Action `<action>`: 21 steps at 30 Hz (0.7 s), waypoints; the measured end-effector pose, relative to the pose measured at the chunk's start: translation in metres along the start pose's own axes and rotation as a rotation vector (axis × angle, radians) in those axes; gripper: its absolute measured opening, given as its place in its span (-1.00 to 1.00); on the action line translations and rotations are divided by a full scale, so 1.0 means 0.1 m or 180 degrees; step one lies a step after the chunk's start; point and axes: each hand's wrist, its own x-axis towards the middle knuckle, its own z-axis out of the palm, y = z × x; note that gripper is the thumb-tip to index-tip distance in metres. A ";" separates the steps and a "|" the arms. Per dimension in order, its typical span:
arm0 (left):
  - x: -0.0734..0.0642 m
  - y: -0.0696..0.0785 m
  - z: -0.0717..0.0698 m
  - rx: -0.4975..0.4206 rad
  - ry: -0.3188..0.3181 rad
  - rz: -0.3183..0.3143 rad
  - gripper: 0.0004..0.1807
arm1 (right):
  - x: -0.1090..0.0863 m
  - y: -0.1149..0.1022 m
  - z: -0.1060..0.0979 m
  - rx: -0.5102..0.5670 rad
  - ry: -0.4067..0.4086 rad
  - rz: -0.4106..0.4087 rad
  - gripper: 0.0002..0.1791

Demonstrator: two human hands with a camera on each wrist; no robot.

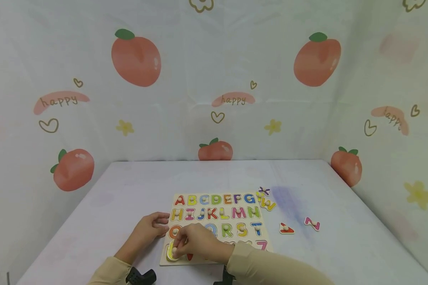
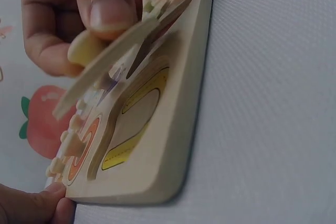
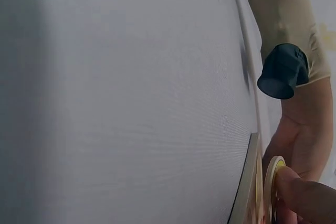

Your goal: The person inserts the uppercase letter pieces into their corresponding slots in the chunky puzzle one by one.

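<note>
My right hand (image 1: 199, 242) pinches the small knob of a yellow letter U piece (image 1: 170, 252) between thumb and fingertips. In the left wrist view the piece (image 2: 105, 66) is tilted, above the U-shaped recess (image 2: 139, 121) with its yellow printed outline. The wooden alphabet puzzle board (image 1: 165, 261) lies flat under the hand, and part of its lower rows is hidden by it. My left hand (image 1: 151, 229) is at the board's left edge, its fingertips touching the rim with fingers loosely extended. In the right wrist view the U piece (image 3: 273, 179) shows edge-on near the board (image 3: 247, 182).
Loose letter pieces lie right of the board: a red V (image 1: 286, 228), a pink Z (image 1: 312, 224), a yellow-orange W (image 1: 268, 203) and a purple X (image 1: 264, 191), the W and X close to the upper right corner. Knobbed letters such as the A (image 1: 180, 200) sit in the upper rows.
</note>
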 end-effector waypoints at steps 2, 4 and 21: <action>0.00 0.00 0.00 0.0032 0.0002 0.0010 -0.55 | 0.02 0.00 0.03 -0.0053 0.0007 -0.0002 -0.85; 0.00 0.00 0.00 0.0028 0.0005 0.0026 -0.55 | 0.05 0.00 0.05 -0.0098 -0.0004 -0.0018 -0.85; 0.00 0.00 0.00 0.0003 -0.0011 -0.0056 -0.53 | 0.12 -0.06 0.08 -0.0129 -0.0189 0.0155 -0.84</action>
